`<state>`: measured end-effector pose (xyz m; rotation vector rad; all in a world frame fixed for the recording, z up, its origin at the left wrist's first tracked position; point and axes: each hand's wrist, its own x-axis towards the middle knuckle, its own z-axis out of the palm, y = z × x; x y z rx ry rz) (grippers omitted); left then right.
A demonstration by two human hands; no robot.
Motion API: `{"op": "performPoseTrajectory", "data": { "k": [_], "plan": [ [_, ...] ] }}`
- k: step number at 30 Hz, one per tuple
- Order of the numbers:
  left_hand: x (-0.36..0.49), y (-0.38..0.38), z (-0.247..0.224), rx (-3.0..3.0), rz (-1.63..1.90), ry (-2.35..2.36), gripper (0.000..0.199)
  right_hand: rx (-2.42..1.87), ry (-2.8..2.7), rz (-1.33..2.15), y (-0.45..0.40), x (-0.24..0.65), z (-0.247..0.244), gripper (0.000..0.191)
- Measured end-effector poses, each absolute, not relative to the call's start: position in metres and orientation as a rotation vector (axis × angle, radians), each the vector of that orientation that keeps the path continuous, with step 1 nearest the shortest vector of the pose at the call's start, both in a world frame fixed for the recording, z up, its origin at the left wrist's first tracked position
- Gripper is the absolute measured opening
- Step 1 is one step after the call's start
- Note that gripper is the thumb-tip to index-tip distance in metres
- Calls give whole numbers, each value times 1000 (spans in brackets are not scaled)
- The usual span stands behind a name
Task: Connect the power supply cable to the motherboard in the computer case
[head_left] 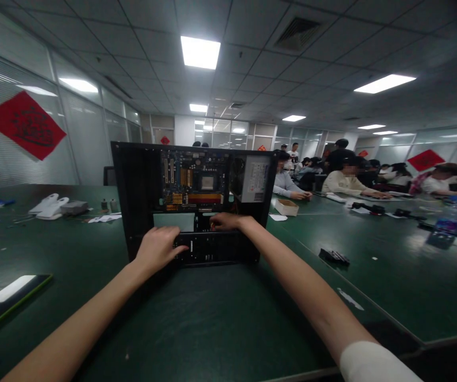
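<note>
A black computer case (119, 196) stands upright and open on the green table. Inside it are a motherboard (208, 164) and, at the upper right, a silver power supply (255, 179). My left hand (160, 245) rests on the case's lower bar, its fingers curled over the top edge and the thumb in front. Reaching into the lower middle of the case, my right hand (225, 222) has its fingers bent together at a small orange item, too small to make out.
Left on the green table (212, 329) are a tablet-like panel (9, 297), white objects (51, 206) and a grey block (74, 208). On the right lie an open box (286, 207) and a black part (334, 257). People (343, 180) sit at the far right.
</note>
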<state>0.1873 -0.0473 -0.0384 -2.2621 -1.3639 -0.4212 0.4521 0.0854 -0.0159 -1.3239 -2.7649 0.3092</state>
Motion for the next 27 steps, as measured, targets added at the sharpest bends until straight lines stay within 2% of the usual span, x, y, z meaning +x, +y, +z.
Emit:
{"op": "performPoseTrajectory", "data": {
  "k": [6, 9, 14, 18, 21, 27],
  "plan": [
    [185, -48, -41, -2240, -421, -1340, 31, -934, -2219, 275, 72, 439, -10, 31],
    [184, -48, -41, -2253, -430, -1338, 33, -837, -2067, 187, 56, 441, -10, 21],
    [182, -49, -43, -2257, -454, -1304, 39, -783, -2234, -94, 18, 452, -26, 12],
    [180, -50, -46, -2226, -445, -1285, 41, -737, -2302, -342, -2, 449, -45, 13],
    [180, -51, -48, -2243, -483, -1277, 46, -755, -2229, -386, -7, 446, -54, 22],
    [180, -51, -50, -2289, -654, -1298, 63, -716, -2301, -482, -6, 455, -60, 20]
  ]
}}
